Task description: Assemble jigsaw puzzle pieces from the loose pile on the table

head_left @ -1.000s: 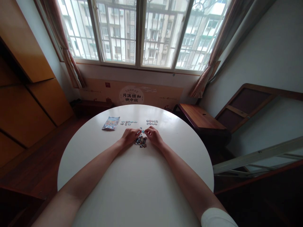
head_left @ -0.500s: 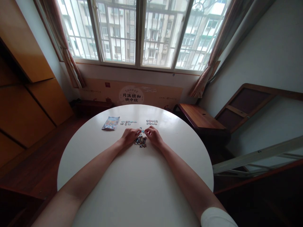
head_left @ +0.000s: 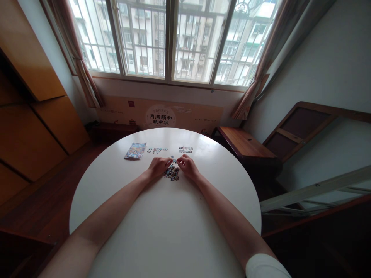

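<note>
Over the white round table, my left hand and my right hand face each other with fingertips nearly meeting. Both are closed in a pinch on a small bluish jigsaw puzzle piece between them; whether it is one piece or two joined I cannot make out. Just below the fingers lies a heap of mixed puzzle pieces, partly covered by my left hand. One loose piece rests just beyond the fingertips. Farther off, pieces lie in short rows, a left group and a right group.
A colourful printed packet lies left of the rows on the white table. Beyond the table's right edge is a wooden bench. A long printed cardboard panel stands under the window, and orange cabinets are at left.
Hardly anything differs. Both hands keep their pinch on the piece in the same place, with at most a tiny shift of the fingers; the view has drifted very slightly.
</note>
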A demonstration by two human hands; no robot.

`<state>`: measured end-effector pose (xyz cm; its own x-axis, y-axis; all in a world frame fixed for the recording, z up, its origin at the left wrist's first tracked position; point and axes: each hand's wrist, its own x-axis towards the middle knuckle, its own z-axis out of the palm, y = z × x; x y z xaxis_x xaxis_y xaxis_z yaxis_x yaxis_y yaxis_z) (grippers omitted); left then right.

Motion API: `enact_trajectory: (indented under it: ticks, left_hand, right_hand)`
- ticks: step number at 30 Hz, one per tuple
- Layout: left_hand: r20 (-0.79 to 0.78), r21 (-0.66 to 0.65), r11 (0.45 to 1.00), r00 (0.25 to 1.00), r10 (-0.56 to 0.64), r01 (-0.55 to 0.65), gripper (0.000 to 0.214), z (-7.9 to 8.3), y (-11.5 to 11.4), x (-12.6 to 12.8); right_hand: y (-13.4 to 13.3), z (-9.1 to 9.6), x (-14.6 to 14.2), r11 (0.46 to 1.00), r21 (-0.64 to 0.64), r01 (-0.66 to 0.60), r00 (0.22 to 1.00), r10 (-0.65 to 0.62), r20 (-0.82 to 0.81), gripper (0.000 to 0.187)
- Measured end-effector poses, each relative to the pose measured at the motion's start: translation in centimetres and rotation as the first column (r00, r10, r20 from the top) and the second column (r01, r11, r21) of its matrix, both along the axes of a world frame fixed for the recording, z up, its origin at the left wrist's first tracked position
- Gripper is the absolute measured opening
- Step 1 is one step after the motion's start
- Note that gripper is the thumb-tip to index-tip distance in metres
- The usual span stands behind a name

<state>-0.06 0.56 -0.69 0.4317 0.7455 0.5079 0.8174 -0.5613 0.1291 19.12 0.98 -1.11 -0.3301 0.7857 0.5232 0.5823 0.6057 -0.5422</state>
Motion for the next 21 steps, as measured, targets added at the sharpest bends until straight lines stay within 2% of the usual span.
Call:
enact_trajectory:
  ticks: [21]
  left_hand:
    - [-0.006, -0.002, 1.000, 1.000, -0.006, 0.006, 0.031, 0.16, -0.11, 0.01]
  right_hand:
    - [-0.01, -0.08, 0.03, 1.000, 0.003, 0.007, 1.000, -0.008, 0.019, 0.010]
